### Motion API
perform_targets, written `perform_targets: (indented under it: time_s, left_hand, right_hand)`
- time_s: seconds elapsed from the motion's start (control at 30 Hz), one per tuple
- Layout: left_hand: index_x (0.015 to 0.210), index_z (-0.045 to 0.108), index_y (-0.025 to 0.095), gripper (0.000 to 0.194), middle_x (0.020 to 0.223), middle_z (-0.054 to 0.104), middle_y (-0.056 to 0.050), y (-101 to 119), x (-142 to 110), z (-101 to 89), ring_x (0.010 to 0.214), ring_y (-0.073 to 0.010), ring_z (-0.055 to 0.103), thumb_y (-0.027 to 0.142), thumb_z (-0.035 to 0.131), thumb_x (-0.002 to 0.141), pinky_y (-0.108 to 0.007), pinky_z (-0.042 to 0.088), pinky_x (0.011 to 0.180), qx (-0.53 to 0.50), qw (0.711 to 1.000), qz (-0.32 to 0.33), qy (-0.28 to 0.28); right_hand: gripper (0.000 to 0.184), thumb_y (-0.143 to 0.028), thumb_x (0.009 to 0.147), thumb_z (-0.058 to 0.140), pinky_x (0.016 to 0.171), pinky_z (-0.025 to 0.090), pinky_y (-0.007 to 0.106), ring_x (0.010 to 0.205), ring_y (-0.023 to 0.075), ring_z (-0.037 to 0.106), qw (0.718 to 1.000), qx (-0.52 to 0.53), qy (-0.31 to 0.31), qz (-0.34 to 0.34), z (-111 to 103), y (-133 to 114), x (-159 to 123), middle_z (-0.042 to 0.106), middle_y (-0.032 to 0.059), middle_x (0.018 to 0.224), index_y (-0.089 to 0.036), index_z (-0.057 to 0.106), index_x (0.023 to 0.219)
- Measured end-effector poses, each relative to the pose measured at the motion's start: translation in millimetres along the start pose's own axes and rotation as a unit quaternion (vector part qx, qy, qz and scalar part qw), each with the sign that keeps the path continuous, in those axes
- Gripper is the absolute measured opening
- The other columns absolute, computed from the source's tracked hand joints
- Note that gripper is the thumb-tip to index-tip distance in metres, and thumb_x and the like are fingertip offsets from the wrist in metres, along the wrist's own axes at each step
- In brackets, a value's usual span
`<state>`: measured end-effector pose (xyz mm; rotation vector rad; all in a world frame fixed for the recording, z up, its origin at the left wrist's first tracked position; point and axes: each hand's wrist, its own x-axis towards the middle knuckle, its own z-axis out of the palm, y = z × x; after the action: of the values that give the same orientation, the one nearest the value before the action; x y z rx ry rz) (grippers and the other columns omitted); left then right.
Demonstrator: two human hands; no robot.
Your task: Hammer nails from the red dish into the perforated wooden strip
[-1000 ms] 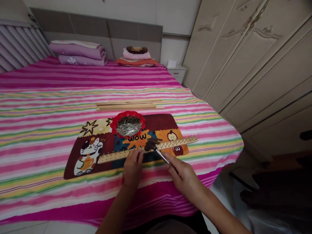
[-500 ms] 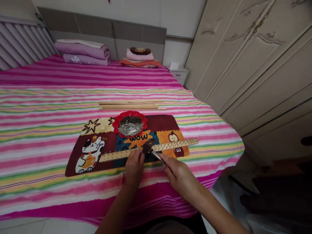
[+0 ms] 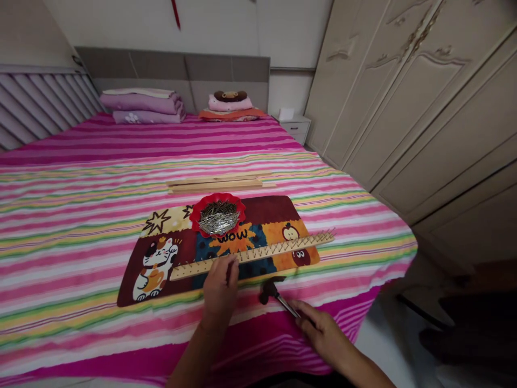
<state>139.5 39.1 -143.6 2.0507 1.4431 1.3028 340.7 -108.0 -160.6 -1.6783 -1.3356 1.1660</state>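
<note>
A long wooden strip (image 3: 258,253) lies slantwise across a printed mat (image 3: 266,210), with rows of nails standing in it, densest at its right end. Curled over the strip's near edge, left of its middle, are the fingers of my left hand (image 3: 220,288); whether a nail is between them is hidden. My right hand (image 3: 323,331) grips a hammer (image 3: 287,306) by its metal handle. The dark hammer head is in the air, nearer to me than the strip and apart from it. Behind the strip, a red scalloped bowl (image 3: 194,216) holds many silver and dark nails (image 3: 220,218).
More wooden strips (image 3: 218,186) lie beyond the bowl on the striped bedspread (image 3: 81,215). Folded bedding (image 3: 143,105) and a small pile of pillows (image 3: 230,102) rest near the headboard. A wardrobe (image 3: 396,108) stands along the right, beside a bedside cabinet (image 3: 297,128).
The hammer has gone from over the strip to nearer me and to the right, carried by my right hand. My left hand stays by the strip. The view has tilted slightly upward.
</note>
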Motion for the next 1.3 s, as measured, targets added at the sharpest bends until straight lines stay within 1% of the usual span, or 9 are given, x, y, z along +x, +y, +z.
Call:
perform_targets:
  time_s: [0.1,0.17,0.23,0.33,0.57,0.77,1.03,1.17,1.3]
  left_hand:
    - [0.089,0.065,0.021,0.021,0.087,0.066,-0.005,3,36,-19.2,0.081,-0.0179,0.06,0.033,0.049,0.083,-0.028,0.047,0.075,0.062,0.998,-0.012,-0.005]
    - [0.087,0.067,0.021,0.02,0.087,0.066,-0.006,-2,66,-25.0,0.083,-0.0207,0.06,0.031,0.05,0.08,-0.031,0.046,0.076,0.126,0.991,-0.031,-0.029]
    - [0.085,0.068,0.022,0.021,0.09,0.067,-0.007,-9,93,-24.0,0.087,-0.0229,0.06,0.027,0.049,0.079,-0.032,0.046,0.08,0.201,0.974,-0.041,-0.092]
    - [0.082,0.07,0.022,0.023,0.091,0.069,-0.009,-17,119,-15.2,0.089,-0.0247,0.061,0.024,0.048,0.077,-0.033,0.046,0.082,0.292,0.933,-0.069,-0.201]
    - [0.082,0.072,0.015,0.026,0.089,0.069,-0.018,-15,134,-0.1,0.088,-0.0324,0.064,0.019,0.048,0.072,-0.039,0.049,0.075,0.36,0.885,-0.124,-0.266]
    - [0.09,0.069,0.007,0.03,0.096,0.066,-0.024,-7,137,4.0,0.089,-0.0318,0.064,0.014,0.045,0.073,-0.038,0.05,0.075,0.392,0.865,-0.111,-0.293]
    - [0.088,0.068,0.014,0.03,0.093,0.068,-0.017,-8,135,-20.0,0.091,-0.0269,0.063,0.019,0.04,0.08,-0.033,0.047,0.078,0.366,0.887,-0.064,-0.274]
    - [0.097,0.065,0.018,0.03,0.092,0.069,-0.01,-13,134,-34.7,0.089,-0.0224,0.063,0.025,0.041,0.081,-0.029,0.046,0.078,0.332,0.909,-0.085,-0.236]
    - [0.102,0.064,0.02,0.031,0.078,0.068,-0.003,-21,126,-45.1,0.073,-0.0177,0.062,0.029,0.052,0.075,-0.027,0.045,0.071,0.18,0.959,-0.154,-0.153]
  right_hand:
    - [0.046,-0.039,0.079,0.049,0.067,0.051,0.031,0.071,0.0205,0.063,0.998,0.048,0.005,0.05,5,20,2,0.07,0.0063,0.082,-0.016,0.062,0.117]
    - [0.047,-0.037,0.078,0.047,0.054,0.046,0.026,0.054,0.0149,0.054,0.994,0.08,0.013,0.072,7,28,2,0.06,-0.0001,0.061,-0.015,0.061,0.117]
    - [0.047,-0.034,0.077,0.046,0.049,0.04,0.023,0.048,0.0122,0.046,0.992,0.1,0.018,0.074,8,32,3,0.049,-0.0041,0.054,-0.014,0.06,0.116]
    - [0.046,-0.032,0.075,0.046,0.047,0.034,0.022,0.048,0.0112,0.042,0.991,0.11,0.011,0.07,7,33,4,0.046,-0.0051,0.054,-0.014,0.059,0.115]
    - [0.047,-0.033,0.073,0.044,0.048,0.031,0.022,0.048,0.0109,0.04,0.988,0.127,0.005,0.082,8,30,6,0.044,-0.0061,0.053,-0.015,0.057,0.115]
    - [0.047,-0.033,0.071,0.043,0.049,0.032,0.023,0.05,0.0117,0.042,0.989,0.125,0.004,0.084,6,25,4,0.045,-0.0057,0.053,-0.015,0.058,0.113]
    - [0.051,-0.037,0.071,0.045,0.044,0.027,0.021,0.043,0.0098,0.036,0.985,0.135,0.011,0.112,10,29,4,0.044,-0.0072,0.05,-0.015,0.057,0.115]
    - [0.053,-0.038,0.071,0.043,0.042,0.025,0.02,0.042,0.0094,0.035,0.985,0.126,0.016,0.115,11,28,4,0.045,-0.007,0.05,-0.014,0.056,0.116]
    - [0.052,-0.038,0.072,0.043,0.04,0.025,0.02,0.039,0.0085,0.035,0.987,0.117,0.017,0.108,12,27,4,0.046,-0.0072,0.05,-0.014,0.057,0.116]
